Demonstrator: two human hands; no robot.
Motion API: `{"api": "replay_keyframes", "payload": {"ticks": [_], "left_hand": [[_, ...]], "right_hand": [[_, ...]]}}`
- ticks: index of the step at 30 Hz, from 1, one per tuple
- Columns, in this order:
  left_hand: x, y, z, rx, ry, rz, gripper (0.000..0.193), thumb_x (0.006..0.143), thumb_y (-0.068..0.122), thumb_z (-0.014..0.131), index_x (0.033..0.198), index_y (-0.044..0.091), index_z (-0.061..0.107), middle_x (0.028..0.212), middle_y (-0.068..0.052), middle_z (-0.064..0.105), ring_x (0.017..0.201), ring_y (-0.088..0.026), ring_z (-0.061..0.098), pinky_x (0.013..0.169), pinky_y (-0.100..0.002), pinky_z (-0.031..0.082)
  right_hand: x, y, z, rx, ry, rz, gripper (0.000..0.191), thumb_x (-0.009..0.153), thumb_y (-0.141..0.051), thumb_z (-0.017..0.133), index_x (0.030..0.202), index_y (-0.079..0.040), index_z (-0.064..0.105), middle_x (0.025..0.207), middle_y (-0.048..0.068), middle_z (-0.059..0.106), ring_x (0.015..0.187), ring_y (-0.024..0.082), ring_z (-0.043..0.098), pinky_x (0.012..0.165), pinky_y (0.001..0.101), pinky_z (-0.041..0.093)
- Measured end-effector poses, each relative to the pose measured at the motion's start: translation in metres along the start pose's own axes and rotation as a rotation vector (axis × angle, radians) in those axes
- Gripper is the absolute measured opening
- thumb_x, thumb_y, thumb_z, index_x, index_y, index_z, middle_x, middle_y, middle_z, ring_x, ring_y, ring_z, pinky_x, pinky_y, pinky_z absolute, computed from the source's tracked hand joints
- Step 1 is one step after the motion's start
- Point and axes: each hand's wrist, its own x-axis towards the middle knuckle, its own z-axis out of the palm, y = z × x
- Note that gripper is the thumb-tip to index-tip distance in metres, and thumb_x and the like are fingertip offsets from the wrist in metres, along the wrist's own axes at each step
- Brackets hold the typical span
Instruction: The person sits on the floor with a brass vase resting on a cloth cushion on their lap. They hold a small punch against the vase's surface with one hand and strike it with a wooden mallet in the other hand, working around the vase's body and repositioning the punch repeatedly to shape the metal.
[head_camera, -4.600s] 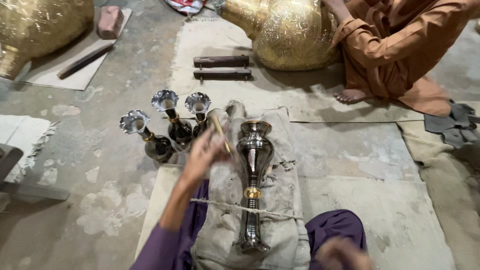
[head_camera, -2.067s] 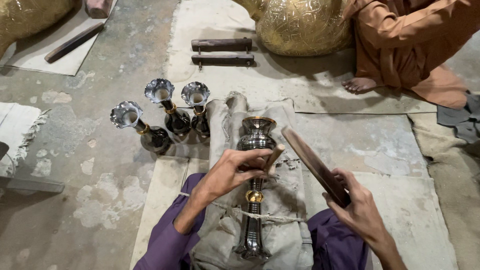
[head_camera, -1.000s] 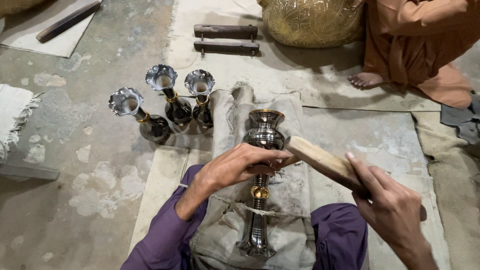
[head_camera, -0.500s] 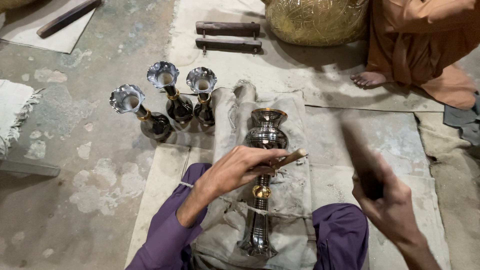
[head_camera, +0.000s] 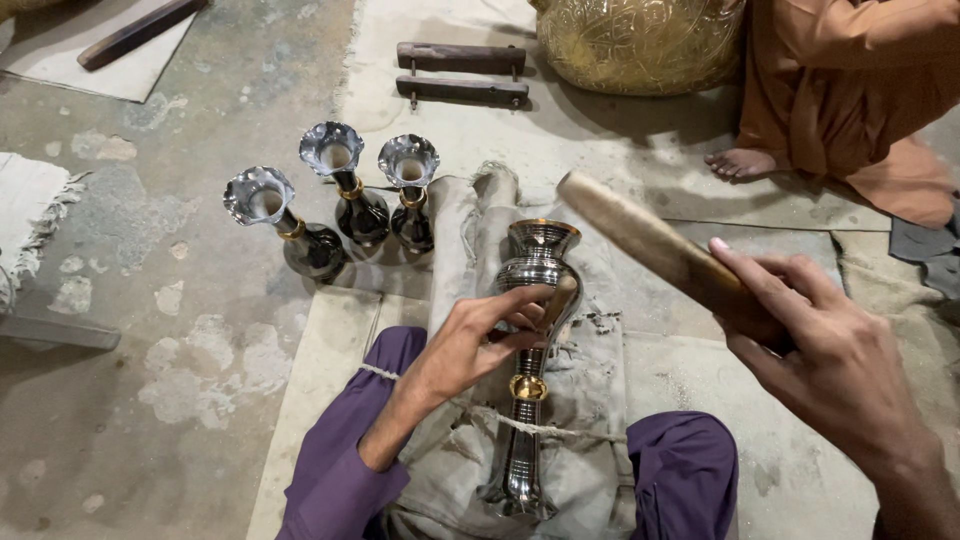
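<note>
I saw a stained, patchy concrete floor (head_camera: 150, 330) covered in places by worn, dusty canvas mats (head_camera: 420, 110). A frayed pale rug (head_camera: 30, 215) lay at the left edge. Light fell dim and even, casting soft shadows; no walls or windows showed.

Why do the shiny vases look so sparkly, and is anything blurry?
Head view: light glints off the three standing vases and the vase under the left hand; the wooden stick in the right hand looks slightly soft; the rest is sharp.
</note>
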Motion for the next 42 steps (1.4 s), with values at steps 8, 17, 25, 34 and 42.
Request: {"api": "replay_keyframes", "payload": {"ticks": [8,17,25,34,42], "left_hand": [[-0.002,-0.008,0.003,-0.008,0.022,0.04,0.057,0.094,0.004,0.073,0.146,0.012,0.054,0.11,-0.011,0.079,0.101,-0.02,0.08,0.091,-0.035,0.067],[-0.012,-0.004,0.009,-0.047,0.166,-0.018,0.057,0.091,0.006,0.076,0.144,0.008,0.053,0.109,-0.012,0.078,0.099,-0.022,0.08,0.087,-0.036,0.067],[-0.013,-0.004,0.008,-0.063,0.176,-0.029,0.058,0.09,0.009,0.078,0.143,0.007,0.054,0.106,-0.011,0.079,0.098,-0.021,0.08,0.083,-0.034,0.067],[-0.011,-0.009,0.004,-0.091,0.092,-0.052,0.058,0.091,0.009,0.077,0.144,0.01,0.056,0.109,-0.011,0.08,0.101,-0.021,0.08,0.088,-0.035,0.068],[-0.016,-0.022,0.002,-0.081,0.039,0.03,0.06,0.093,0.003,0.074,0.149,0.011,0.054,0.117,-0.011,0.079,0.106,-0.022,0.08,0.094,-0.038,0.066]], "right_hand": [[0.005,0.015,0.002,-0.183,-0.201,0.009,0.074,0.087,-0.028,0.073,0.154,-0.036,0.044,0.136,0.001,0.066,0.092,0.021,0.074,0.073,0.0349,0.066],[0.016,0.004,0.007,-0.059,-0.081,-0.047,0.08,0.086,-0.025,0.071,0.158,-0.035,0.037,0.127,0.005,0.069,0.079,0.02,0.074,0.068,0.037,0.067],[0.027,0.003,0.004,-0.104,-0.159,-0.07,0.078,0.087,-0.028,0.07,0.157,-0.036,0.038,0.137,0.004,0.066,0.081,0.021,0.073,0.066,0.0367,0.067],[0.02,0.003,0.007,-0.016,-0.071,-0.11,0.088,0.082,-0.022,0.073,0.162,-0.033,0.039,0.131,0.007,0.066,0.09,0.023,0.073,0.068,0.0371,0.065],[0.021,0.013,0.013,-0.115,-0.162,-0.298,0.08,0.085,-0.024,0.075,0.158,-0.034,0.043,0.118,0.004,0.072,0.075,0.02,0.074,0.064,0.0388,0.065]]}}
